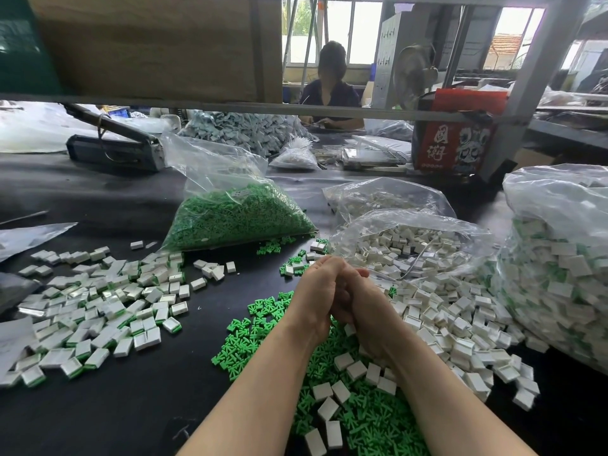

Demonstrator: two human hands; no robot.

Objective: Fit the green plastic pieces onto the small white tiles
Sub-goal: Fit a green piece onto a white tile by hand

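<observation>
My left hand point(314, 291) and my right hand point(360, 304) are pressed together above the black table, fingers curled into each other. Whatever lies between them is hidden. Under my forearms spreads a heap of loose green plastic pieces point(371, 419) with a few white tiles mixed in. A pile of bare small white tiles point(460, 324) lies right of my hands, spilling from an open clear bag point(411, 245). To the left is a spread of white tiles with green backs fitted point(98, 311).
A clear bag of green pieces point(237, 215) stands behind my hands. A big bag of fitted tiles point(559, 274) fills the right edge. Farther back are a sealing machine point(115, 149), a red box point(454, 139) and a seated person point(329, 87). A shelf beam point(230, 106) runs overhead.
</observation>
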